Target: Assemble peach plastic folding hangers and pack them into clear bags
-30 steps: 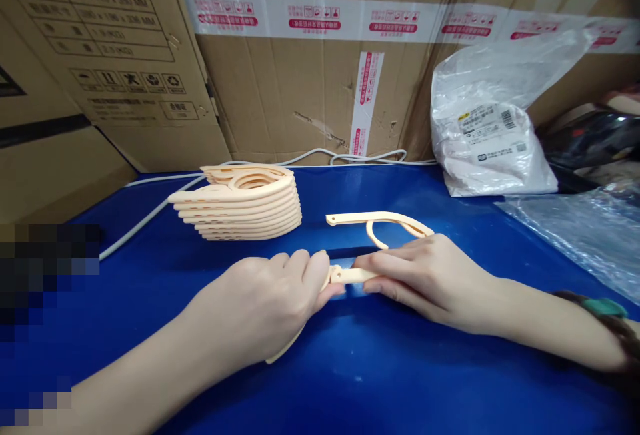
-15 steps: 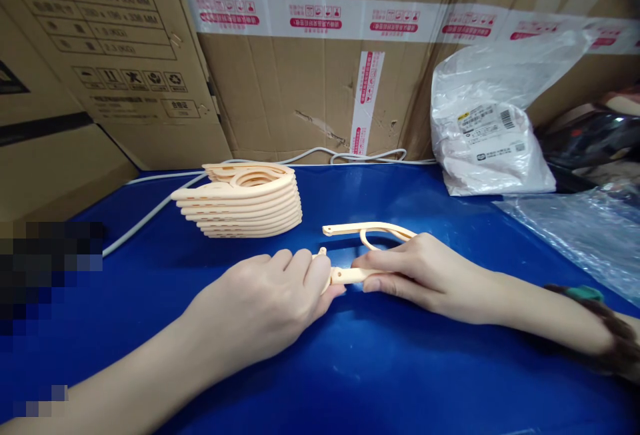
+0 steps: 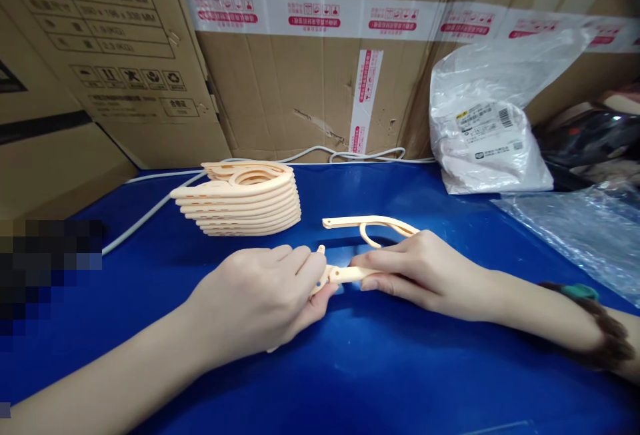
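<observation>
A cream plastic folding hanger (image 3: 367,224) lies on the blue table (image 3: 380,368) in front of me. My left hand (image 3: 260,298) grips one arm of it, whose tip shows below my palm. My right hand (image 3: 410,268) pinches the other arm at the joint; the hook part curves out behind my fingers. The two hands meet at the joint in the middle. A neat stack of folded hangers (image 3: 243,198) of the same colour stands to the left, behind my left hand.
Large cardboard boxes (image 3: 310,62) wall off the back and left. A white plastic bag with labels (image 3: 487,135) leans at the back right, clear plastic film (image 3: 580,228) beside it. A grey cable (image 3: 155,208) runs along the table's back edge.
The hanger's upper arm dipped toward my hands and came back up a little. Both hands stay at the joint, the left one turned slightly, showing the arm's tip below my palm again.
</observation>
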Available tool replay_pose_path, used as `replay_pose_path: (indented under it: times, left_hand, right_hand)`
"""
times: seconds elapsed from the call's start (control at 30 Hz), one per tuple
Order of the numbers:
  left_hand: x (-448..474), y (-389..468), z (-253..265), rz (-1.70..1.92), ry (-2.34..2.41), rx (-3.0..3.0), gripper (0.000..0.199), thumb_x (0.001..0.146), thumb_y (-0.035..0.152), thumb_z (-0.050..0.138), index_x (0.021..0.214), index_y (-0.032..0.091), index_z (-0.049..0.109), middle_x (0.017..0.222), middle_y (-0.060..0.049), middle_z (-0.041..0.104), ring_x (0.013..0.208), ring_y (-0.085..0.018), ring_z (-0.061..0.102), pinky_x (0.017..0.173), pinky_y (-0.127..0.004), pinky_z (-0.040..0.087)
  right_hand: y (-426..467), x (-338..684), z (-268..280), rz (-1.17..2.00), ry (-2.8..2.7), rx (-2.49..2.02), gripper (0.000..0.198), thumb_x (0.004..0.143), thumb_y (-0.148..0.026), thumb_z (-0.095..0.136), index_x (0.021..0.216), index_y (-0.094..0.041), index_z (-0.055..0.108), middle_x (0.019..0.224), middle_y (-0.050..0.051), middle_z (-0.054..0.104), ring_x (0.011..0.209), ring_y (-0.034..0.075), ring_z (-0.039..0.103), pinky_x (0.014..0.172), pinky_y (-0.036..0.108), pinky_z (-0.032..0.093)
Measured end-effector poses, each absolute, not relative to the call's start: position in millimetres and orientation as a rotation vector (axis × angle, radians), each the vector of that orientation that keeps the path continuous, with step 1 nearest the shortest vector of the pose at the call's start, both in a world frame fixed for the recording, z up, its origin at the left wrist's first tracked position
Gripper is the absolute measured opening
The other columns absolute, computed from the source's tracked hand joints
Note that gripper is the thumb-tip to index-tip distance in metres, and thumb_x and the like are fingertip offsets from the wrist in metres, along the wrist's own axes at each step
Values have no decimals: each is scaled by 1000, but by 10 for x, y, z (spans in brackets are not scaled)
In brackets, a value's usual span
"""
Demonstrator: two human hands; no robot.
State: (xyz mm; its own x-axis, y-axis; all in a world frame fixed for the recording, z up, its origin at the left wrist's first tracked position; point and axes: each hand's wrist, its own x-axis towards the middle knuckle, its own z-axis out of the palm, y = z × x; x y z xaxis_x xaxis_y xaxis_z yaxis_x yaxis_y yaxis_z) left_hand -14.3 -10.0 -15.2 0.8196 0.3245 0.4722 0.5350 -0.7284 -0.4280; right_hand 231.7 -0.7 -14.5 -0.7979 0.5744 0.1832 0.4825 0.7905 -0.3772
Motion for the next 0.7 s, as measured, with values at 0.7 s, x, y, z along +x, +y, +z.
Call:
replay_pose_path:
  times: [0.7]
  left_hand:
    - [-162,-119,-287,-684,-864,-2701,26,92,25,44,67,21,41,53,6,43,42,-11,40,46,-29,18]
  right_hand:
    - [-51,2305,-140,323,-2771,-861,33,102,-33,37,118,-19,62,92,6,73,80,15,67,71,24,46]
